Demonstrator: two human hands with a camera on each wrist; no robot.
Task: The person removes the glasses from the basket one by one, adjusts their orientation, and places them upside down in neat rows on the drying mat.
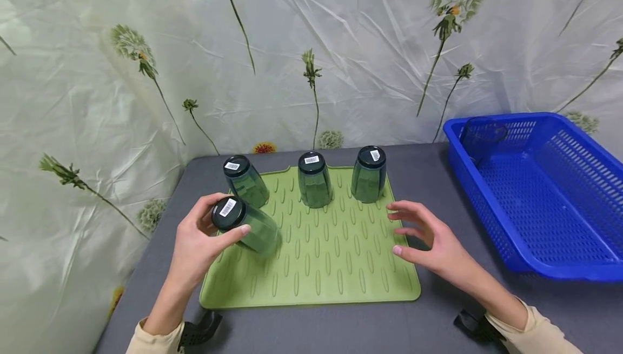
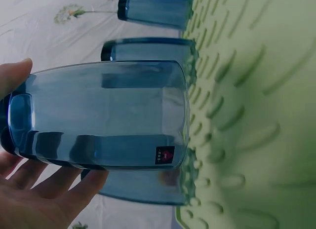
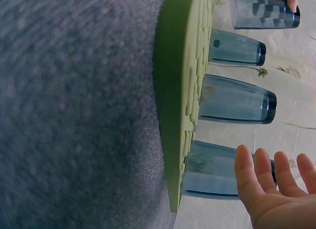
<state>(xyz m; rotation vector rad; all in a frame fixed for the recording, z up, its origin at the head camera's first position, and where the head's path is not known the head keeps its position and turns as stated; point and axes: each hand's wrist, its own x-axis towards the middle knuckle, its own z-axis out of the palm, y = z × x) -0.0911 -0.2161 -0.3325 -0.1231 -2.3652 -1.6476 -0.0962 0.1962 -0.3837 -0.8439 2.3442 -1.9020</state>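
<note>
Tinted tumbler [image 1: 245, 224], inverted and tilted, is clasped by left hand [image 1: 197, 243]; right hand [image 1: 428, 240] open, empty. Rim best lowered flat onto ridged drying mat [image 1: 321, 267].

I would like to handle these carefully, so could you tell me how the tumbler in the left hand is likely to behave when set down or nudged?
The tumbler looks smooth and glossy, so it may be slippery in the left hand. It is tall and narrow, mouth down, so it could tip if pushed high. The ribbed green mat probably damps sliding.
</note>
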